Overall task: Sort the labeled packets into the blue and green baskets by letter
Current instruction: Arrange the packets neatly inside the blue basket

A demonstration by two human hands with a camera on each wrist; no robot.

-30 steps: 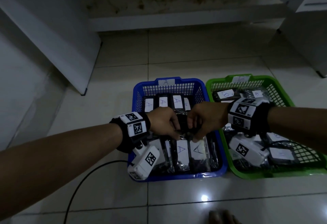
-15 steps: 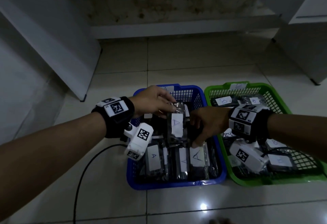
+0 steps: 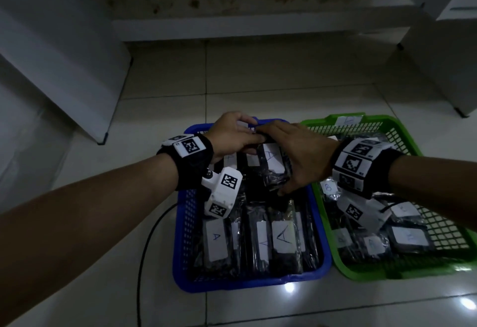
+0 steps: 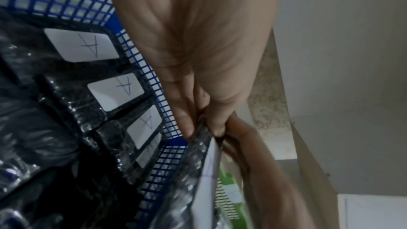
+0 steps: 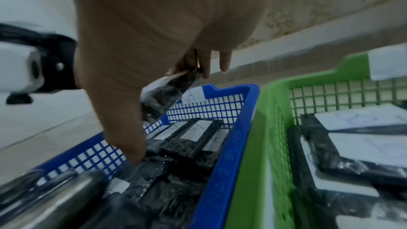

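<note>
Both hands hold one black packet [image 3: 273, 165] labeled A above the far end of the blue basket [image 3: 180, 244]: the left hand [image 3: 233, 137] pinches its far edge between thumb and fingers, and the right hand [image 3: 300, 156] grips it with fingers over the top and thumb at its near end. The blue basket's right rim touches the green basket [image 3: 402, 130], and bare floor tiles [image 3: 258, 68] lie beyond both far rims up to the wall step [image 3: 258, 27].
</note>
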